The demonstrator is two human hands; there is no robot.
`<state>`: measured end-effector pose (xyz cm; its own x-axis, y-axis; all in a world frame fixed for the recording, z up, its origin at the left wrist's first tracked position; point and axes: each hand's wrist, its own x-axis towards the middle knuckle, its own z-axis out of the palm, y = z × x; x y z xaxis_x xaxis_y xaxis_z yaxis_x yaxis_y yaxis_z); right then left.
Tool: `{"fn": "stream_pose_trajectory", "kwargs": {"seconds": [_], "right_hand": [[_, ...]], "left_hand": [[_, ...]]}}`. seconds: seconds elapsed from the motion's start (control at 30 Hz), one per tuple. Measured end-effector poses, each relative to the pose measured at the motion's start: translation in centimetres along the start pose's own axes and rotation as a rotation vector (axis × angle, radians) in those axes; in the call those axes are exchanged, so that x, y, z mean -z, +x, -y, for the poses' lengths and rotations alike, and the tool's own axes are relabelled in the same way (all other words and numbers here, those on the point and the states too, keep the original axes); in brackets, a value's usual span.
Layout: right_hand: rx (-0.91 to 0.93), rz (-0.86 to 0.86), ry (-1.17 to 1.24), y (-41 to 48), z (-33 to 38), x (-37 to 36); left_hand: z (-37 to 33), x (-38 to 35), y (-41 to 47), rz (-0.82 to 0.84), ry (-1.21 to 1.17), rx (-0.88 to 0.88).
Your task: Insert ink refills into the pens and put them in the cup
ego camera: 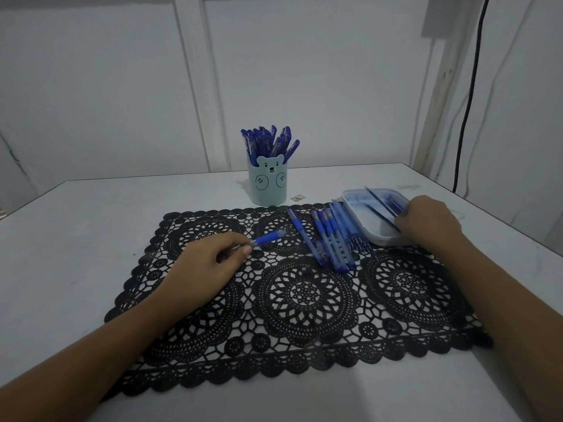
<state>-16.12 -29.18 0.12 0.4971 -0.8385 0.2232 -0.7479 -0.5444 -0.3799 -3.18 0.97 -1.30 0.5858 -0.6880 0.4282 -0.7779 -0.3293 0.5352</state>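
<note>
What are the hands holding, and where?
Left hand pinches a blue pen by the barrel behind its grip. Right hand reaches into the tray; its grip cannot be told.

left hand [210, 263] bare; right hand [432, 222] bare; both forearms [100, 357] uncovered to the frame edge

Mat [304, 300] lay on table [76, 239] before me. Cup [268, 187] stood behind mat, pens [268, 141] in it. Loose pens [332, 236] lay on mat right of centre; tray [377, 237] right of them, refills [380, 205] inside.

pen [269, 238] rear hidden inside left hand [210, 263], right hand [429, 222] fingertips unseen
</note>
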Motion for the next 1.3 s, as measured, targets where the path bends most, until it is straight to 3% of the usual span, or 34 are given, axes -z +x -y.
{"fn": "stream_pose_trajectory", "kwargs": {"seconds": [0.13, 0.2, 0.27, 0.33, 0.47, 0.63, 1.13, 1.3], "right_hand": [[0.162, -0.111, 0.327, -2.1, 2.2, 1.9], [0.131, 0.042, 0.655, -4.0, 3.7, 2.6], [0.067, 0.316, 0.962, -6.2, 4.9, 2.7], [0.041, 0.495, 1.142, -7.9, 5.8, 2.3], [0.056, 0.6, 1.351, -9.8, 7.1, 1.7], [0.05, 0.654, 1.494, -10.4, 7.5, 1.7], [0.069, 0.734, 1.604, -10.6, 7.4, 1.3], [0.168, 0.713, 1.528, -10.8, 7.3, 1.3]], "left_hand": [[0.2, 0.0, 0.0, 0.01, 0.013, -0.045], [0.3, -0.1, 0.0, 0.023, 0.018, -0.082], [0.2, -0.2, -0.1, 0.037, 0.018, -0.119], [0.1, -0.1, -0.2, 0.046, 0.026, -0.159], [0.1, -0.1, -0.3, 0.057, 0.033, -0.196], [0.0, -0.1, -0.3, 0.027, 0.002, -0.201], [-0.5, 0.2, -0.5, 0.016, -0.102, -0.17], [-0.6, 0.3, -0.5, 0.013, -0.105, -0.186]]}}
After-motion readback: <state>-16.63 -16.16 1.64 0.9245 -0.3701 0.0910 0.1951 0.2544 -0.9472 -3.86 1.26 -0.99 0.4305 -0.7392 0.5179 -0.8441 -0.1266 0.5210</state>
